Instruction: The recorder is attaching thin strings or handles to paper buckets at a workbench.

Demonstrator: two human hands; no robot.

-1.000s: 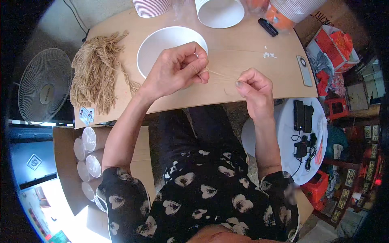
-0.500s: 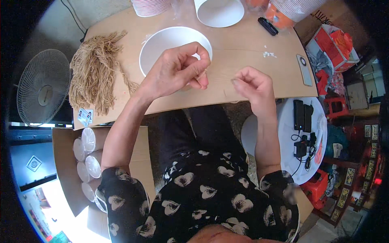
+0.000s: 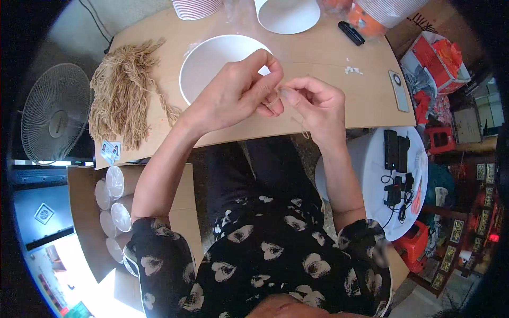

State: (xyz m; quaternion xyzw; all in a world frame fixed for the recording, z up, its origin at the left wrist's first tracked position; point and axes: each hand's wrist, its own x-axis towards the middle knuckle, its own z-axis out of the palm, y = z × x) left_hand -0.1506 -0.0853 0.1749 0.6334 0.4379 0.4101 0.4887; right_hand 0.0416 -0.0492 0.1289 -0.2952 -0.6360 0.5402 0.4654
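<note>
My left hand (image 3: 236, 93) and my right hand (image 3: 313, 108) meet over the near edge of the brown table (image 3: 328, 58). Both pinch a short tan string (image 3: 303, 127) between fingertips, and its loose end hangs below my right hand. A white bowl (image 3: 212, 61) lies just behind my left hand. A thick bundle of the same tan strings (image 3: 124, 98) lies on the table's left part.
Behind the bowl stand a stack of ribbed cups (image 3: 199, 8) and a second white bowl (image 3: 289, 13). A fan (image 3: 55, 114) lies left of the table. A cardboard box of white cups (image 3: 114, 204) sits lower left. A round white stool (image 3: 395, 175) with chargers stands at the right.
My hands were apart with the string stretched between them. They have come together and now pinch it at one spot in front of the bowl.
</note>
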